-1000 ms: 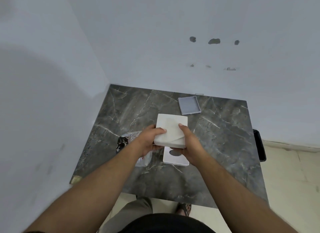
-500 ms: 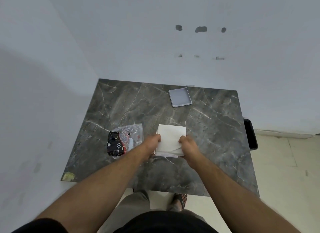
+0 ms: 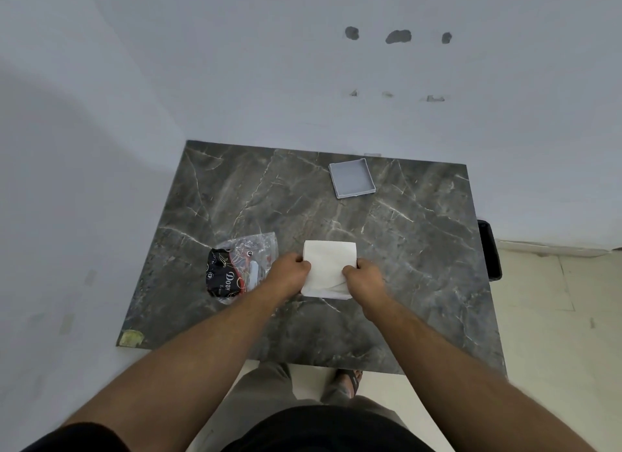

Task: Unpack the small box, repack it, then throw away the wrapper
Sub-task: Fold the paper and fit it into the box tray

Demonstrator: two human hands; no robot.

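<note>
- White cardboard, the flat square small box (image 3: 328, 266), now lies down on the dark grey marbled table (image 3: 420, 249); a second ago it was held up in the air above a white insert, and that insert no longer shows (presumably under or inside the box).
- Both hands are clenched on it: the left hand (image 3: 289, 273) grips its left edge, the right hand (image 3: 365, 278) its right edge, pressing down.
- My reading: the lid is being seated, so repacking looks nearly done.
- Just left of the left hand lies the crumpled clear-and-black plastic wrapper (image 3: 240, 266), untouched and not yet thrown away.
- Well apart, at the far side of the table, sits an open shallow grey tray (image 3: 351, 179), unmoved in all three pictures.
</note>
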